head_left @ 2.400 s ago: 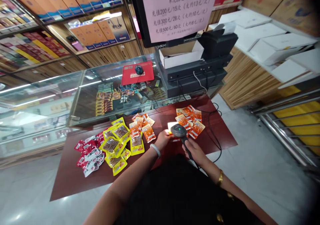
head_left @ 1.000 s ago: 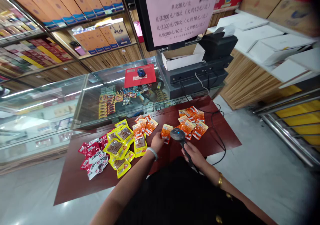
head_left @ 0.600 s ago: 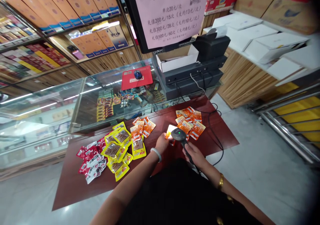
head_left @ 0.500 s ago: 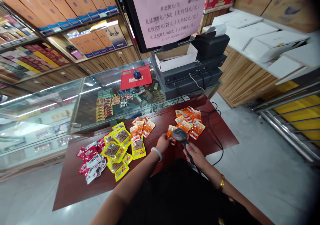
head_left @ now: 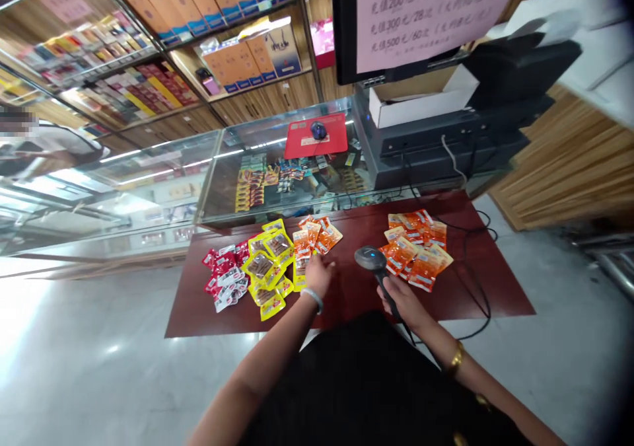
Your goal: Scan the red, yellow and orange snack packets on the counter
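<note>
My right hand (head_left: 400, 298) is closed around the handle of a black barcode scanner (head_left: 370, 258), whose head points away from me over the table. My left hand (head_left: 319, 275) reaches over the near edge of a small group of orange snack packets (head_left: 329, 236), its thumb apart from the fingers. I see nothing held in it, though its fingertips are partly hidden. Beside it lie yellow snack packets (head_left: 261, 267) in a loose pile. Farther left are red and white packets (head_left: 226, 274). A second pile of orange packets (head_left: 424, 267) lies just right of the scanner.
The dark red table (head_left: 356, 300) adjoins a glass display counter (head_left: 218, 198). A computer mouse (head_left: 318, 130) rests on a red mat (head_left: 297, 143). Behind stand a monitor (head_left: 345, 36) and an open white box (head_left: 421, 109). A black cable (head_left: 483, 281) trails at right. A person's sleeve (head_left: 59, 139) shows far left.
My left hand has moved left from an orange packet beside the scanner to the left orange group. The scanner stays in my right hand. The view has shifted left.
</note>
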{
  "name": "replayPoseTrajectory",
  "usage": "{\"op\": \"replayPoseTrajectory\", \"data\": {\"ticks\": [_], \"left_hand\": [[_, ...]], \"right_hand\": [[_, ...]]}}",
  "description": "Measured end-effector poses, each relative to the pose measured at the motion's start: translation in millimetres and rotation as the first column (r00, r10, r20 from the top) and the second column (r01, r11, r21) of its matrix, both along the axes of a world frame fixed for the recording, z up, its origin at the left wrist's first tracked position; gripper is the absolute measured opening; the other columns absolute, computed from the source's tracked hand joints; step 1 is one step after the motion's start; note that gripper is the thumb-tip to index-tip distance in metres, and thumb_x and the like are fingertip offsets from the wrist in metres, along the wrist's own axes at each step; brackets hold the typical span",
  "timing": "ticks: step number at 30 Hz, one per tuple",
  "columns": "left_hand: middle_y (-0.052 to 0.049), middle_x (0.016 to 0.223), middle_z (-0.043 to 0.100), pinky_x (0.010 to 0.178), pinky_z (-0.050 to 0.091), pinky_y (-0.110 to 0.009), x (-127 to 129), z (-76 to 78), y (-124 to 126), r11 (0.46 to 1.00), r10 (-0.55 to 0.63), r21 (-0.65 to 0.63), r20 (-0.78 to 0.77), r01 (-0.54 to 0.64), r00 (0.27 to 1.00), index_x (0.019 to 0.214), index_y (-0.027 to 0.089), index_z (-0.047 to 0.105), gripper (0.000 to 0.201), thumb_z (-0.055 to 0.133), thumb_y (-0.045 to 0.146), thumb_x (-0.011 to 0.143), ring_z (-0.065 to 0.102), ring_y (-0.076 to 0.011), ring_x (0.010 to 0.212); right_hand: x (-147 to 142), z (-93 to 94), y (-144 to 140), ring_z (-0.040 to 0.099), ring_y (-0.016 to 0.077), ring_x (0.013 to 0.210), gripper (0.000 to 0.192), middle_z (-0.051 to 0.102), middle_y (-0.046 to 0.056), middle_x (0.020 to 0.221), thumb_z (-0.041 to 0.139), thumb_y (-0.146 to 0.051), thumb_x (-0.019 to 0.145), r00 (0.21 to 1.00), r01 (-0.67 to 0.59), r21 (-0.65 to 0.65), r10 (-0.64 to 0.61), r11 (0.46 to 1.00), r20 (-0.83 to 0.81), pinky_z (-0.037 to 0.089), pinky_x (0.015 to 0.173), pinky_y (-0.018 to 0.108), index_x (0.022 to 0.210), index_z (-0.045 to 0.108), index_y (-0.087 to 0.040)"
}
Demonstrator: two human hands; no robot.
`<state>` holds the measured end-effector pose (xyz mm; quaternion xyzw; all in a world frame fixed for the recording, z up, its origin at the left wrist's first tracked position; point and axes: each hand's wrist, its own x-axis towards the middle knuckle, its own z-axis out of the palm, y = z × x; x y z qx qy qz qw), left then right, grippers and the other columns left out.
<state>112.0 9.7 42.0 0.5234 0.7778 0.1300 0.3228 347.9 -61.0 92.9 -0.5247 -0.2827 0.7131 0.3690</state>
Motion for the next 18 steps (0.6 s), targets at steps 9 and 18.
{"op": "replayPoseTrajectory", "data": {"ticks": [9, 18], "left_hand": [[-0.016, 0.126, 0.057, 0.106, 0.034, -0.036, -77.5, 0.7, -9.0, 0.993, 0.111, -0.018, -0.274, -0.12, 0.955, 0.12, 0.015, 0.051, 0.047, 0.06, 0.045, 0.085, 0.047, -0.0275, 0.128], [-0.021, 0.13, 0.051, 0.095, 0.043, -0.035, -75.8, 2.5, 52.7, 0.994, 0.0, -0.101, -0.297, -0.031, 0.955, 0.121, 0.012, 0.049, 0.055, 0.067, 0.044, 0.081, 0.053, -0.0304, 0.121]], "right_hand": [[-55.7, -1.2, 0.2, 0.039, 0.0062, 0.039, 0.05, 0.052, -0.007, 0.061, 0.057, -0.07, 0.078, 0.969, -0.24, 0.018, 0.238, 0.971, 0.065, 0.03, 0.04, 0.021, 0.085, 0.055, -0.02], [-69.8, 2.3, 2.9, 0.039, 0.0059, 0.039, 0.05, 0.051, -0.007, 0.062, 0.057, -0.067, 0.079, 0.974, -0.207, 0.0, 0.207, 0.978, 0.09, 0.029, 0.039, 0.02, 0.098, 0.057, -0.021]]}}
